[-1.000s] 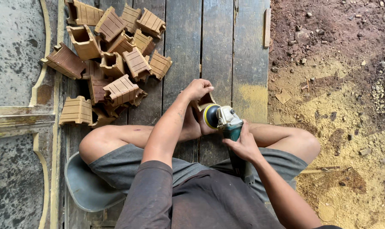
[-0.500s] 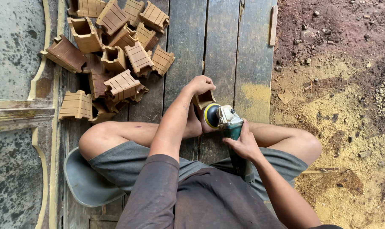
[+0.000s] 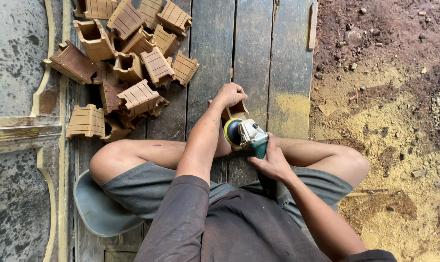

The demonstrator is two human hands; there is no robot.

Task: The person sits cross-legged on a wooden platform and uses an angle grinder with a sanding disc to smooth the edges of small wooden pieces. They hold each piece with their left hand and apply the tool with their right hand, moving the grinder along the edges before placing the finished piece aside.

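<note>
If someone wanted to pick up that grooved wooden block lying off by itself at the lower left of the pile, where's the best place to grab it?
Probably across its two long sides, coming from above. The lone block lies flat on the planks with its grooved face up, and both long edges show. Its right end touches the pile, so the left end gives more room.

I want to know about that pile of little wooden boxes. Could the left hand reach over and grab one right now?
Probably not right away. The left hand is busy gripping a wooden piece against the sander. The pile of boxes lies close on that side, with bare planks between, so once free it likely could.
</note>
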